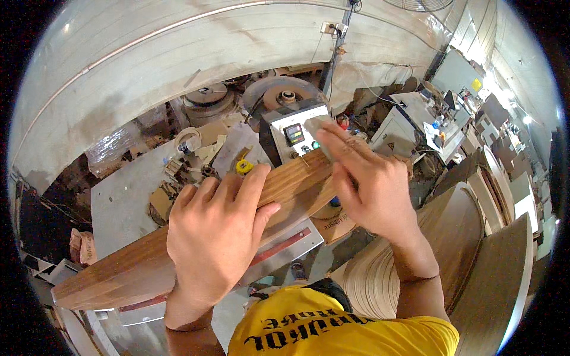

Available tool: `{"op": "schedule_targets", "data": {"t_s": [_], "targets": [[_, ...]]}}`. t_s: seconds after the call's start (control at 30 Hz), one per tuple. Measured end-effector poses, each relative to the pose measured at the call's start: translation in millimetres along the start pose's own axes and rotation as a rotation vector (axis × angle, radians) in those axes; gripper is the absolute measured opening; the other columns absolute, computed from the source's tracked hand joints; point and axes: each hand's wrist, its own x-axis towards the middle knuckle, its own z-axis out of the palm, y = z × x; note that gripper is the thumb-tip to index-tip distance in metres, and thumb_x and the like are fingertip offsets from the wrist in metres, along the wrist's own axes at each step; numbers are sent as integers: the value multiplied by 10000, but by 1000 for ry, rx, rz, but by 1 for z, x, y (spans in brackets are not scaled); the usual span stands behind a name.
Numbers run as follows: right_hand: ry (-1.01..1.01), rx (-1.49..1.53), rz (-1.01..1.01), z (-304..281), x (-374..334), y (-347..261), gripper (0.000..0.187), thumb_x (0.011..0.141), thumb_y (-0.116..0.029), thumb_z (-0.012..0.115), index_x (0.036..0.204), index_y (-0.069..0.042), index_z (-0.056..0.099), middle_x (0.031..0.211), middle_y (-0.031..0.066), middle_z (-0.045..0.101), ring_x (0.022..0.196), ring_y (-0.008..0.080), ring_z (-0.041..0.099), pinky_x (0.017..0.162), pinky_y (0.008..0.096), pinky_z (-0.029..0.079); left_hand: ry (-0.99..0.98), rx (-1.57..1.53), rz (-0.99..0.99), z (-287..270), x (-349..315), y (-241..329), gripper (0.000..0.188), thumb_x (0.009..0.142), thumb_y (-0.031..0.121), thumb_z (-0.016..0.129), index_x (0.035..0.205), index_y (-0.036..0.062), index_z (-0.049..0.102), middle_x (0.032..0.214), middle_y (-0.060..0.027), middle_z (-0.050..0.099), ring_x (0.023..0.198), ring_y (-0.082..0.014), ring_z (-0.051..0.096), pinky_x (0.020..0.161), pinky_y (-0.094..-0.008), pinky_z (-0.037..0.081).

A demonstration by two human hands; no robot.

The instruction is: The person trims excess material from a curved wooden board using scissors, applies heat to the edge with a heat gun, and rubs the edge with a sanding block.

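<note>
A long curved wooden board (136,252) with brown grain runs from the lower left up toward the middle. My left hand (217,228) is closed over its upper edge, fingers on the far side and thumb on the near face. Above the board's right end is my right hand (371,184), its fingers partly smeared by motion. A flat greyish piece (319,132) shows at its fingertips, too blurred to name. Just behind stands a control box (288,130) with a small display and a lit green button.
A pale worktable (119,199) beyond the board carries scraps, a yellow tape measure (243,166) and a tape roll (187,140). Below the board is a metal ledge with a red strip (279,249). Stacked curved wooden panels (457,228) stand close on my right. A large disc-shaped reel (279,95) sits behind the box.
</note>
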Motion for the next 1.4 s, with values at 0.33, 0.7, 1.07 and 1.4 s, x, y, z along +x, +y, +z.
{"op": "schedule_targets", "data": {"t_s": [0.33, 0.7, 1.07, 1.4], "targets": [[-98, 177, -7, -2, -4, -24, 518, 860, -7, 645, 1370, -28, 735, 1423, 180, 723, 1008, 314, 814, 791, 364, 649, -34, 55, 39, 2, -6, 1, 535, 929, 421, 790, 1401, 186, 700, 859, -2, 629, 777, -202, 617, 718, -370, 480], [-150, 342, 51, -11, -4, -18, 536, 864, 21, 634, 1392, -14, 720, 1442, 227, 698, 1229, 358, 749, 913, 402, 646, -147, 110, -13, -4, -7, 10, 582, 972, 526, 715, 1508, 299, 681, 851, -38, 545, 794, -269, 602, 692, -434, 454], [-94, 219, 197, -16, -12, -7, 546, 868, 33, 610, 1400, -22, 719, 1442, 209, 702, 1121, 361, 786, 868, 393, 645, -135, 212, 56, -7, -13, 17, 625, 948, 482, 763, 1542, 321, 652, 818, 27, 481, 704, -181, 528, 637, -368, 412], [-69, 198, 55, -5, -20, -15, 584, 836, -21, 680, 1420, -33, 712, 1478, 185, 687, 917, 298, 813, 750, 346, 656, -152, 249, 29, -9, -14, 19, 614, 974, 479, 734, 1567, 356, 627, 829, 35, 505, 716, -179, 555, 658, -363, 439]]}}
